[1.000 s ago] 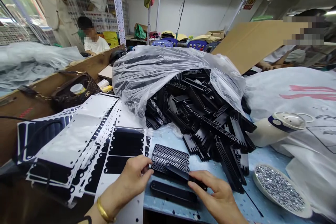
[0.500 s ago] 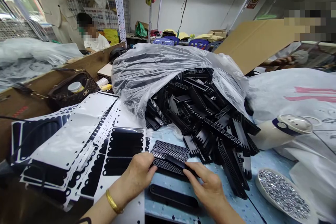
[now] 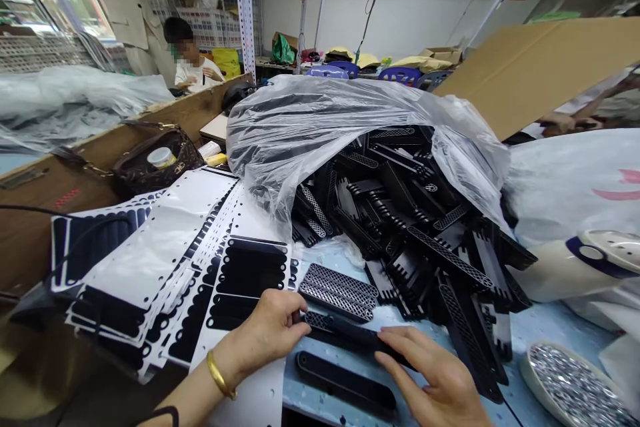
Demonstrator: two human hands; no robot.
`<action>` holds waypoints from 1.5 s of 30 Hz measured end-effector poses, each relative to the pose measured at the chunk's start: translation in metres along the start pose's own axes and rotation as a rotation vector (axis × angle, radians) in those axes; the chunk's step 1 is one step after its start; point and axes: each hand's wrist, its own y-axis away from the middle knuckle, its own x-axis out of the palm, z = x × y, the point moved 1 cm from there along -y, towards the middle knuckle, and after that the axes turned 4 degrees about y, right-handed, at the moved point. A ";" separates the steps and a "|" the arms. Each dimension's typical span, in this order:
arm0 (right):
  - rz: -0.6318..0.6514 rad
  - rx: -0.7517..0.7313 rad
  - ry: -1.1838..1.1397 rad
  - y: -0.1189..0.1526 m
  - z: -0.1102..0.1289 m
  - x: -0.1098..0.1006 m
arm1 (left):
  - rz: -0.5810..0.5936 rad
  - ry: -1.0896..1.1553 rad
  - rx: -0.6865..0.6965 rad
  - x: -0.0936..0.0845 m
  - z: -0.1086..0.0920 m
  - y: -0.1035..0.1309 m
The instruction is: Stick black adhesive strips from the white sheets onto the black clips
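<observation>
A thin black strip (image 3: 357, 335) with a rounded end lies slantwise over a black bar with a mesh pattern (image 3: 317, 321). My right hand (image 3: 435, 373) grips the strip's right part between thumb and fingers. At the bar's left end, my left hand (image 3: 277, 325) is closed in a pinch; what its fingertips hold is hidden. Just behind are several mesh-patterned bars (image 3: 340, 291) side by side. A plain black bar (image 3: 345, 383) rests on the blue tabletop (image 3: 295, 383) in front. White sheets with black rounded strips (image 3: 253, 267) spread out left of my hands.
A clear plastic bag (image 3: 320, 107) spills a heap of black toothed parts (image 3: 400, 213) over the table. On the right stand a bowl of small shiny pieces (image 3: 575, 380) and a cream-coloured container (image 3: 560, 273). A brown handbag (image 3: 155, 163) sits at left. Other people are farther back.
The view has shifted, so most things appear farther right. The black strip has moved right relative to my left hand, with my right hand still on it. Both hands remain closed.
</observation>
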 end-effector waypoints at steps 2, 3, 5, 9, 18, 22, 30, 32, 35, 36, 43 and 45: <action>-0.003 -0.039 0.009 -0.004 0.004 0.000 | 0.022 0.062 -0.034 -0.002 -0.003 0.000; -0.008 -0.052 0.005 -0.007 0.006 0.000 | 0.035 0.088 -0.042 -0.003 -0.004 0.000; -0.003 -0.070 -0.016 -0.012 0.010 0.003 | 0.053 0.115 -0.041 -0.005 -0.005 0.000; 0.042 -0.071 -0.054 -0.020 0.012 0.008 | 0.058 0.111 -0.022 -0.007 -0.005 0.000; 0.097 -0.026 -0.071 -0.018 0.006 0.015 | 0.072 0.130 -0.036 -0.009 -0.004 0.001; 0.088 -0.026 -0.060 -0.019 0.006 0.018 | 0.069 0.138 -0.051 -0.010 -0.006 0.000; 0.121 -0.012 -0.035 -0.017 0.004 0.021 | 0.079 0.133 -0.064 -0.012 -0.009 0.000; 0.109 -0.017 -0.027 -0.019 0.006 0.021 | 0.080 0.135 -0.070 -0.012 -0.010 0.000; 0.069 -0.003 -0.015 -0.022 0.011 0.021 | 0.076 0.138 -0.074 -0.012 -0.011 0.000; 0.059 0.005 -0.013 -0.023 0.013 0.021 | 0.078 0.139 -0.075 -0.012 -0.012 0.000; 0.035 0.008 -0.004 -0.026 0.018 0.021 | 0.090 0.160 -0.106 -0.014 -0.013 -0.001; 0.034 0.003 0.009 -0.026 0.018 0.021 | 0.086 0.164 -0.111 -0.013 -0.013 0.000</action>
